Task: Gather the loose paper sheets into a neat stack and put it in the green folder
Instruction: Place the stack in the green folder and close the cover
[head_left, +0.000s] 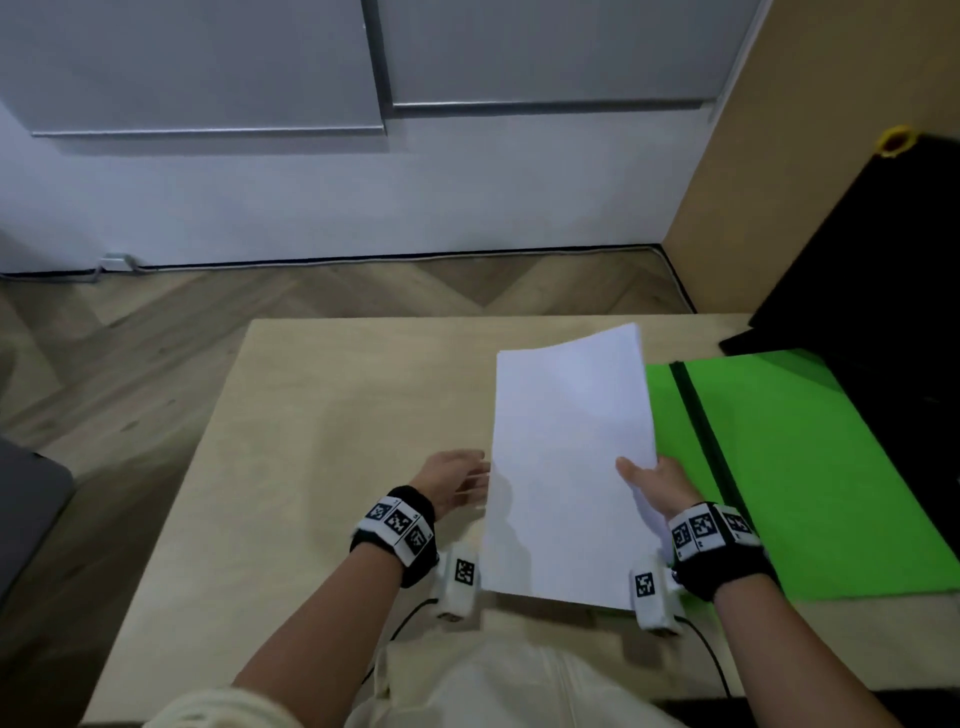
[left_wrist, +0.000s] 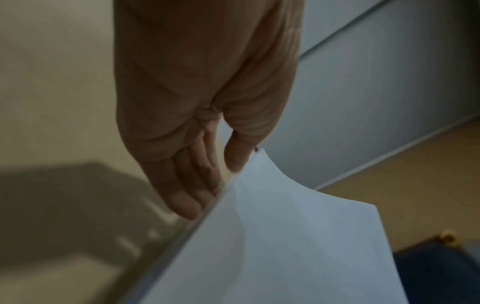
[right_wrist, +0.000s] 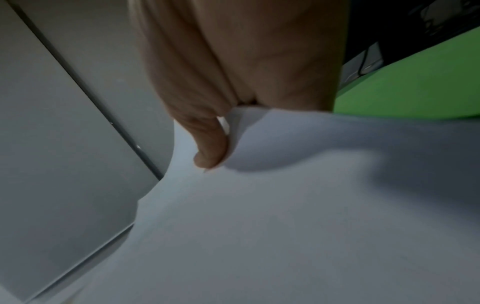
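Observation:
A stack of white paper sheets is lifted at a slant over the wooden table, its near edge low by my body. My right hand pinches its right edge, thumb on top and fingers underneath; the right wrist view shows the thumb pressed on the paper stack. My left hand has straight fingers touching the stack's left edge. The green folder lies closed and flat just right of the stack, a black elastic band along its left side; the folder's cover shows past my right hand.
A large black object with a yellow piece stands at the table's far right, overlapping the folder's far corner. Bare tabletop stretches left of my hands. Beyond the table are wood flooring and a white wall.

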